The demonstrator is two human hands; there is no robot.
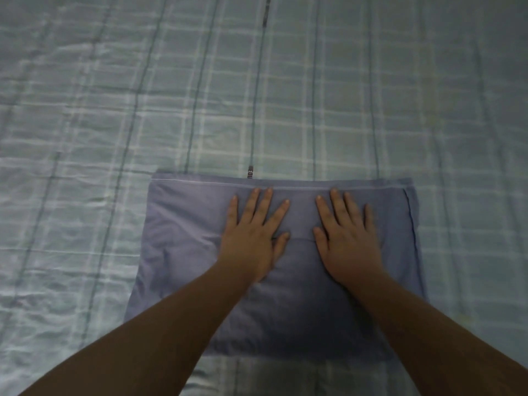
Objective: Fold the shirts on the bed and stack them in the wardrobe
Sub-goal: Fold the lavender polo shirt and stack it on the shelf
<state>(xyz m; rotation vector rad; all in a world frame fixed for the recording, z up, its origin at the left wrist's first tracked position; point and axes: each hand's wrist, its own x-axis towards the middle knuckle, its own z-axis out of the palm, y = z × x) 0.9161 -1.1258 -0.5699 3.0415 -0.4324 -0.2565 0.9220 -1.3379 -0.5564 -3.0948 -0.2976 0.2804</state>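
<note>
1. Both my hands lie flat on the folded blue shirt, which sits in the lower middle of the frame on the bed, over its pale green checked sheet.
2. My left hand rests left of the shirt's centre, fingers straight and spread, pressing down and grasping nothing.
3. My right hand lies just beside it on the right, fingers likewise straight and spread, palm on the cloth, nothing gripped.
4. The shirt is a rough rectangle. Its far edge, near the middle of the frame, runs straight with a pale seam line. The left part shows soft wrinkles and the near edge falls in the shadow of my arms.
5. I judge this to be the smoothing step before another fold or the lift. The wardrobe is not in view.
6. What could go wrong: if I push forward unevenly, the upper layer may slide over the lower one and skew the rectangle.
7. The wrinkles at the left could get pressed into creases if I flatten without drawing them outward.
8. If I lift from one side only, the layers may fall open, since nothing pins them.
</note>
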